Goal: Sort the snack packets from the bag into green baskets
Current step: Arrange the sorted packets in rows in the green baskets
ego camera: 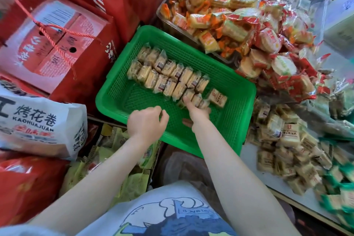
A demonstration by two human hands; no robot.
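Note:
A green plastic basket [122, 90] sits in the middle of the view. Inside it lie two neat rows of clear-wrapped yellow biscuit packets [168, 76], and one brown-labelled packet [218, 97] lies loose at the right end. My right hand [197, 109] reaches into the basket, its fingers on the last packets of the near row; whether it grips them is hidden. My left hand [147, 122] hovers over the basket's near rim with fingers loosely curled and nothing in it.
A heap of the same brown-labelled packets [283, 140] lies on the white shelf to the right. Orange and red snack packets [239, 15] pile up at the back right. Red gift boxes [51, 40] and a white snack bag [38, 126] crowd the left.

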